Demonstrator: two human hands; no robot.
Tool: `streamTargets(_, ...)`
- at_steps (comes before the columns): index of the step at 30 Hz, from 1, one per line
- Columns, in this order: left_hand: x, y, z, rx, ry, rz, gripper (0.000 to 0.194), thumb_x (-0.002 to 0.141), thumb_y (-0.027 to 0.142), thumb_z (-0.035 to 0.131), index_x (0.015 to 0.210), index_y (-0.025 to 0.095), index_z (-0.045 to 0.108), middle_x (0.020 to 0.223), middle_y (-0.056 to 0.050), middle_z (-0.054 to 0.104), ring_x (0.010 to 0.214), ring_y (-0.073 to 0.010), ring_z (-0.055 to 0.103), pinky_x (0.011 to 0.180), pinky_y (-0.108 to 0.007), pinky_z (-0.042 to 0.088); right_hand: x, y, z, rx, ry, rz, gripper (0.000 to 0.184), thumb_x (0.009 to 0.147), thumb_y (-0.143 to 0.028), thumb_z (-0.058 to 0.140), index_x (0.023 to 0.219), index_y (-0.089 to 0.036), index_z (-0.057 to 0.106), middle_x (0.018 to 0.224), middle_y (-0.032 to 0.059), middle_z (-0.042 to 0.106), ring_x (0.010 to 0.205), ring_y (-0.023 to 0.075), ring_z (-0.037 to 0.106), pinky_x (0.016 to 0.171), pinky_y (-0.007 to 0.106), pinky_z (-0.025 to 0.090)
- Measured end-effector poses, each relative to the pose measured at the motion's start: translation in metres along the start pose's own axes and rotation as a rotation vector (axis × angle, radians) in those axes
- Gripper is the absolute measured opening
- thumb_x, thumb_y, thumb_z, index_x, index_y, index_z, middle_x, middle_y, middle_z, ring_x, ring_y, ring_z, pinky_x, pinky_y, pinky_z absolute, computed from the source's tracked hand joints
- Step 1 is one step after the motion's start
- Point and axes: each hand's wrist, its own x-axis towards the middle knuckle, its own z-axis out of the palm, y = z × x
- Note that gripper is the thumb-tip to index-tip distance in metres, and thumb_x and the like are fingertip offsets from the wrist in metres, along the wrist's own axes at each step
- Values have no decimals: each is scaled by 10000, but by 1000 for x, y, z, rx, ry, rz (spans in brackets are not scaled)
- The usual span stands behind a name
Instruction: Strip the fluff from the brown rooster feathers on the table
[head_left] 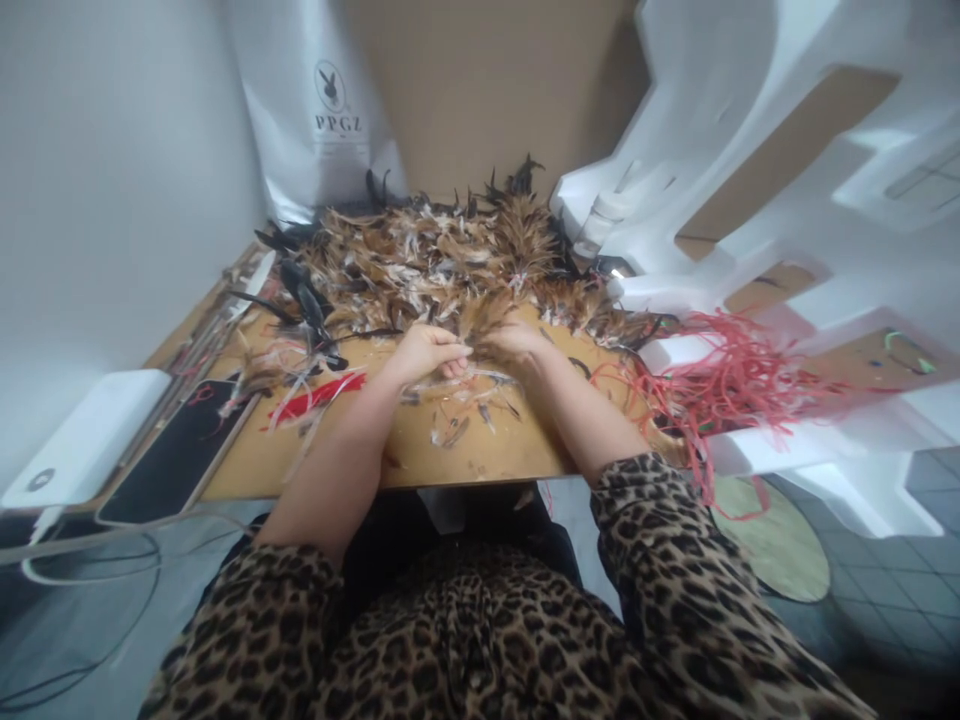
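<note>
Leopard-print blouse (465, 630); one feather bunch (481, 316) held, a feather heap (420, 250) left.
Right fingers (501, 341) clasp it; left fingers (450, 353) pinch together.

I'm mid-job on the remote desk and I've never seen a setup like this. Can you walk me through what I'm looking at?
There's no machine here: these are a person's own bare hands. The single picture comes from a camera worn on their head, looking forward and down, so the leopard-print sleeves at the bottom are theirs.

On the wooden table, a broad heap of brown and black feathers lies beyond the hands. Red strands are tangled on the right; a white device with a cable sits at the left.

The right hand holds a bunch of brown feathers. The left hand is close beside it, fingertips together; whether it pinches something is too blurred to tell.
</note>
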Motion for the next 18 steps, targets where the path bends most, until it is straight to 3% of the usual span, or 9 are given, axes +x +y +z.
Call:
streamTargets(3,4,-6,0,-88,113,-33,247,638,311,718,610,84,628,565,-57,639,478,-93,586,493,-194,476,-5,19,7,168,117,-60,299,512,-327,742,566,-141,514,439,-64,457,417,43,364,444,196,276)
streamTargets(6,8,-12,-2,-152,181,-62,242,650,307,711,641,79,632,584,-64,643,495,-89,595,511,-184,477,-8,25,8,89,191,-102,295,567,-372,714,679,-133,582,482,-56,495,419,43,356,449,198,276)
streamTargets(10,11,-15,-5,-219,267,-62,192,658,255,706,691,81,631,635,-65,658,530,-85,612,526,-167,477,-11,24,11,-243,237,-201,255,678,-371,627,735,-122,620,591,-13,571,522,75,445,527,211,345)
streamTargets(14,14,-18,-5,-169,337,-78,95,702,170,636,665,86,613,564,-40,633,482,-81,592,495,-169,468,-18,21,29,-694,325,-405,178,761,-264,527,692,-124,615,675,21,592,641,103,495,640,229,371)
streamTargets(18,15,-24,-4,69,297,-89,137,732,89,527,618,110,602,484,1,592,428,-89,563,458,-188,462,-27,5,44,-1118,235,-476,195,797,-215,463,713,-127,615,738,61,586,690,128,498,654,245,350)
